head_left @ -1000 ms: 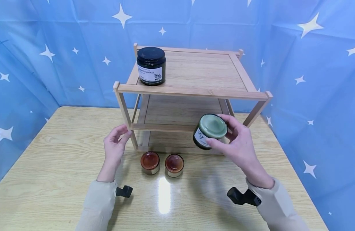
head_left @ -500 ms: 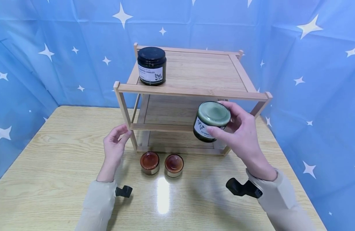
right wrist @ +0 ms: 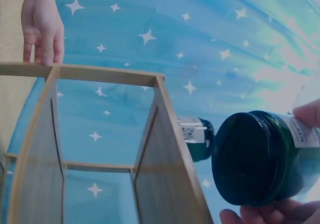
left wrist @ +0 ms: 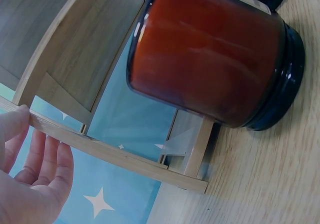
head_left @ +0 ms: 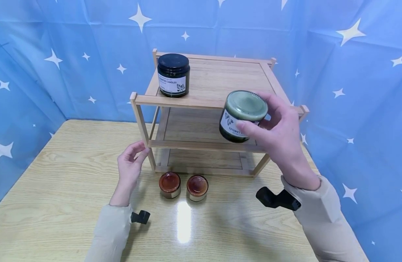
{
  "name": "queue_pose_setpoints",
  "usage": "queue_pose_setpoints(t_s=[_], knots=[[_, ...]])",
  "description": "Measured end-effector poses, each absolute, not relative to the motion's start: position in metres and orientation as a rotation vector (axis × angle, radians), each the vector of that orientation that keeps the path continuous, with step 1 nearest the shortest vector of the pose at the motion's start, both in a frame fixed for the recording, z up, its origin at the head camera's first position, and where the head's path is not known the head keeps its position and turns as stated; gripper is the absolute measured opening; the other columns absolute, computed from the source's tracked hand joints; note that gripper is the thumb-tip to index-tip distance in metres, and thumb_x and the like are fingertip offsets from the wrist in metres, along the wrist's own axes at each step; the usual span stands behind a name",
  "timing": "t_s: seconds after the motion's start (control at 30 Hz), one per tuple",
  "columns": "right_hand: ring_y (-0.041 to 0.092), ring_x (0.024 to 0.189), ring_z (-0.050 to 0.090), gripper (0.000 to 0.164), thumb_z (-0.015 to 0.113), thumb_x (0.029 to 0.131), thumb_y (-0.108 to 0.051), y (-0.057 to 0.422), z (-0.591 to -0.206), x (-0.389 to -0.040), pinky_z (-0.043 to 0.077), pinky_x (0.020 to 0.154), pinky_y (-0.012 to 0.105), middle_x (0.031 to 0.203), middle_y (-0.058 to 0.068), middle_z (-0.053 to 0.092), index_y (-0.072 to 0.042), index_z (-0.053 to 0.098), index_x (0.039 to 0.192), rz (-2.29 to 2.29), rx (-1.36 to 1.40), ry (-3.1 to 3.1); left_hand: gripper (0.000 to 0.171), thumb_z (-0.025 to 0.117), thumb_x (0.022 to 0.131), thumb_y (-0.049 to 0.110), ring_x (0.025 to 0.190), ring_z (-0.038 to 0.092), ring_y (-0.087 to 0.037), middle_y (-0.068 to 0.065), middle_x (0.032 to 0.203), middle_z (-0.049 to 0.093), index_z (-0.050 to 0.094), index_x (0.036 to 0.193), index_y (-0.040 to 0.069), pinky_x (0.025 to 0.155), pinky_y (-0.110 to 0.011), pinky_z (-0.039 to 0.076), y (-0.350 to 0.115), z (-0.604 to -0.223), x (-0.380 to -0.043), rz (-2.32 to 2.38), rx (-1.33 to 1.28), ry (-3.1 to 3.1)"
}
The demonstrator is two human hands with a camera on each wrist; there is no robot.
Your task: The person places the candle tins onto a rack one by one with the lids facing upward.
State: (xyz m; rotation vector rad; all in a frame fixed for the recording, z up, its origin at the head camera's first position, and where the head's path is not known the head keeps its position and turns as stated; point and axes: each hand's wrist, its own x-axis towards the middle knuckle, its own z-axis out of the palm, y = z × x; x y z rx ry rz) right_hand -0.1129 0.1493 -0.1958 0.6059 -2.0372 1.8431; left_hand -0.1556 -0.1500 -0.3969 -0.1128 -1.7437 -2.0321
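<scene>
My right hand [head_left: 287, 140] grips a green glass scented candle jar [head_left: 246, 104] upside down, thumb on its label and fingers round the far side. It is raised in front of the wooden shelf rack [head_left: 233, 78], just below and overlapping the top tier's front rail. In the right wrist view, the jar's dark lid [right wrist: 240, 159] faces down toward the rack's side. My left hand [head_left: 130, 163] pinches the rack's left front post [left wrist: 95, 146] at the middle tier, thumb on one side and fingers behind. Another scented candle jar [head_left: 173, 76], black-lidded and upright, stands at the top tier's left front.
Two amber candle jars [head_left: 169, 185] stand lid-down on the wood-grain table [head_left: 67, 174], close before the rack's lower front edge. A blue star-printed curtain [head_left: 89, 54] hangs behind and at both sides. A black wrist camera [head_left: 277, 199] juts from the right sleeve.
My right hand has lifted the green candle jar from in front of the lower tiers to the top tier's front rail. My left hand keeps its place on the post.
</scene>
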Motion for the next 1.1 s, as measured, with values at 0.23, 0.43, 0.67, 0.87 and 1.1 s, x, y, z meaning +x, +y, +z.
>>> queue_pose_setpoints(t_s=[0.23,0.43,0.67,0.87,1.1], knots=[[0.020,0.085,0.062,0.038,0.072,0.073,0.000,0.145,-0.180,-0.122,0.054,0.079,0.024,0.100,0.012,0.064,-0.003,0.063,0.110,1.819,0.579,-2.045,0.031,0.058,0.083,-0.016,0.088,0.061,-0.007,0.010,0.088,0.066,0.068,0.097,0.010,0.082,-0.020,0.053,-0.150,-0.396,-0.156,-2.037,-0.108,-1.741],[0.023,0.091,0.059,0.037,0.072,0.074,-0.004,0.139,-0.173,-0.128,0.052,0.083,0.028,0.102,0.011,0.063,-0.006,0.064,0.110,1.816,0.550,-2.060,0.033,0.058,0.083,-0.016,0.088,0.061,-0.007,0.010,0.089,0.066,0.068,0.097,0.012,0.081,-0.020,0.053,-0.149,-0.395,-0.156,-2.043,-0.115,-1.733],[0.022,0.092,0.060,0.038,0.075,0.073,-0.008,0.133,-0.167,-0.138,0.044,0.084,0.028,0.103,0.008,0.064,-0.009,0.065,0.110,1.726,0.498,-2.096,0.031,0.059,0.082,-0.016,0.088,0.061,-0.007,0.010,0.089,0.066,0.068,0.098,0.010,0.081,-0.020,0.054,-0.149,-0.396,-0.156,-2.040,-0.124,-1.732],[0.023,0.099,0.058,0.046,0.078,0.071,-0.007,0.126,-0.163,-0.148,0.043,0.085,0.029,0.107,0.007,0.061,-0.009,0.058,0.112,1.708,0.431,-2.103,0.026,0.059,0.083,-0.015,0.088,0.061,-0.007,0.011,0.090,0.066,0.067,0.100,0.004,0.081,-0.020,0.053,-0.150,-0.396,-0.156,-2.017,-0.119,-1.758],[0.019,0.102,0.057,0.045,0.077,0.073,-0.011,0.120,-0.159,-0.160,0.040,0.093,0.027,0.105,0.004,0.059,-0.012,0.054,0.112,1.628,0.377,-2.159,0.024,0.059,0.083,-0.015,0.089,0.061,-0.007,0.010,0.091,0.066,0.065,0.102,-0.001,0.081,-0.020,0.053,-0.151,-0.396,-0.155,-2.012,-0.129,-1.769]])
